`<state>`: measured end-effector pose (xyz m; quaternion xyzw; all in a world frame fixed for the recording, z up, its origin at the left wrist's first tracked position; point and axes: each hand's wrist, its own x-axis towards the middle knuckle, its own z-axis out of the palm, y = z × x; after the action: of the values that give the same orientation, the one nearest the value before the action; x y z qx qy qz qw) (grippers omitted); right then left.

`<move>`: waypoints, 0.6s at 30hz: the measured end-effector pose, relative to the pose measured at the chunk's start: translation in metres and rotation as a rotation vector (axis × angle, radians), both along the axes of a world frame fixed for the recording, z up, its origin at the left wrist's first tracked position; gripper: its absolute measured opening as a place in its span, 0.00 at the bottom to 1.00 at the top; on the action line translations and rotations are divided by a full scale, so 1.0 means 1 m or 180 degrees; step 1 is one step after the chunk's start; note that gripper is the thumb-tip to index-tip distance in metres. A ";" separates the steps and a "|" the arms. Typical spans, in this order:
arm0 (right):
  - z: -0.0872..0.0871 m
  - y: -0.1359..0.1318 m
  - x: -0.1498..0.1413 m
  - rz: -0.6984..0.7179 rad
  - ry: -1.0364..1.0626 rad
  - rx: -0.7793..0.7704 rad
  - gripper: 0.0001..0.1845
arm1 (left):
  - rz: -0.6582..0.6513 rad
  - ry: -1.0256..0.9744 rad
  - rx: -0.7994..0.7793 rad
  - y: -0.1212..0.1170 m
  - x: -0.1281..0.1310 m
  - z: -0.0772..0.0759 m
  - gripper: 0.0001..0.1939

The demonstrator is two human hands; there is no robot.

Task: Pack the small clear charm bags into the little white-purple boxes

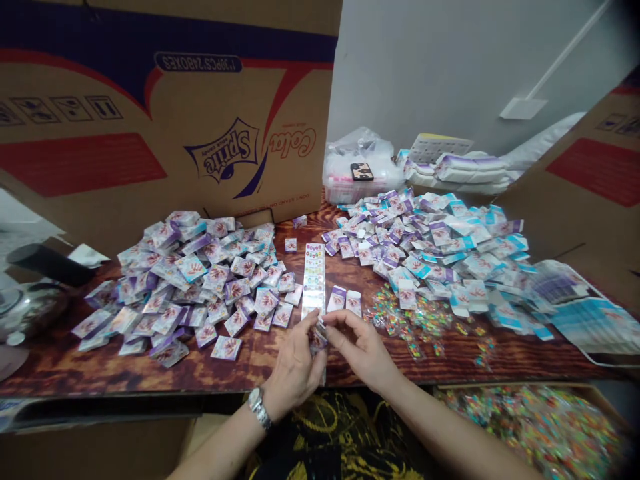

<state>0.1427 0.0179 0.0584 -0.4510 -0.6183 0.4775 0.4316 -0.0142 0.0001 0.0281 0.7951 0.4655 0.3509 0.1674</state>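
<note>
Closely together, left hand and right hand, both holding one small packet between them.

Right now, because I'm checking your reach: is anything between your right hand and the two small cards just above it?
Nothing visible stands in the way. The fingers of the right hand end just below the two small cards, and no other item lies between them.
</note>
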 end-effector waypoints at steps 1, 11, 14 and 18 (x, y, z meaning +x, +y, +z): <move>-0.001 0.001 -0.001 -0.0043 0.0078 -0.0113 0.09 | 0.0018 0.0034 -0.0001 -0.001 0.001 0.000 0.29; 0.001 -0.011 -0.008 -0.0227 -0.0955 0.1097 0.15 | 0.0140 0.0456 0.0069 0.000 0.008 -0.008 0.37; -0.005 -0.020 -0.009 -0.0215 -0.1118 0.1675 0.22 | 0.0131 0.0411 0.0053 0.000 0.007 -0.007 0.38; -0.010 -0.021 -0.009 -0.0324 -0.1127 0.1423 0.20 | 0.0051 0.0406 -0.0010 -0.001 0.006 -0.004 0.38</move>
<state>0.1342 -0.0036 0.0480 -0.4515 -0.7505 0.2209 0.4291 -0.0084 -0.0012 0.0240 0.8119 0.4820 0.3001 0.1358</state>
